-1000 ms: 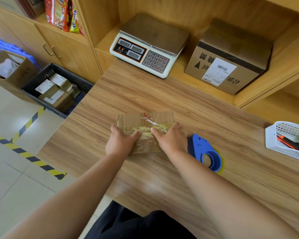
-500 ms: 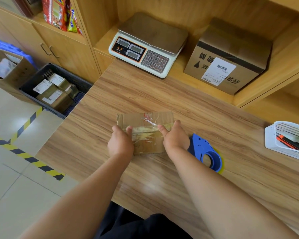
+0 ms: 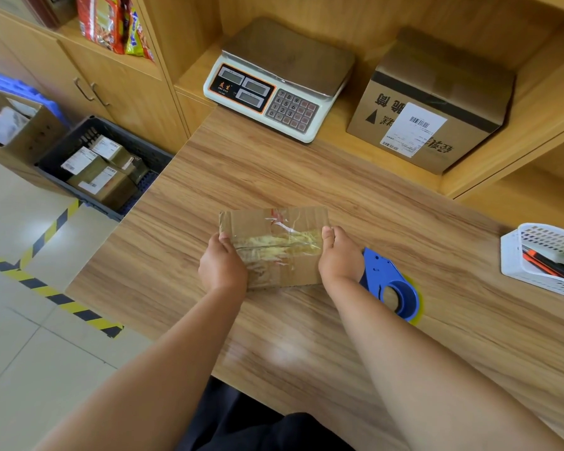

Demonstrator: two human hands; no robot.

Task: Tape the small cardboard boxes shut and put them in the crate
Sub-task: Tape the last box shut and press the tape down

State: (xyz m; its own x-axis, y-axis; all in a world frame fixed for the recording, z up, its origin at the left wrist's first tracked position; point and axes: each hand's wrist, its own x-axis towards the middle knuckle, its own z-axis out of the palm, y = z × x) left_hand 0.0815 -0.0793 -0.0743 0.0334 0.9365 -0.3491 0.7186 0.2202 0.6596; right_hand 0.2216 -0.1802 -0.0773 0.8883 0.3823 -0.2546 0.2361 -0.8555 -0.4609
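Observation:
A small flat cardboard box (image 3: 274, 236) with clear tape across its top seam lies on the wooden table (image 3: 355, 229). My left hand (image 3: 222, 265) grips its left end, thumb on top and fingers down the side. My right hand (image 3: 339, 258) grips the right end the same way. A blue tape dispenser (image 3: 391, 284) lies on the table just right of my right hand. The dark crate (image 3: 62, 148) stands on the floor to the left and holds several labelled cardboard boxes (image 3: 101, 177).
A white weighing scale (image 3: 274, 83) and a large labelled carton (image 3: 433, 105) sit at the back. A white basket (image 3: 541, 258) with pens is at the right edge. An open cardboard box (image 3: 17, 128) stands left of the crate. Hazard tape (image 3: 46, 288) marks the floor.
Both hands slid apart along the taped seam, from the box's middle out to its left and right ends, where they now grip the sides.

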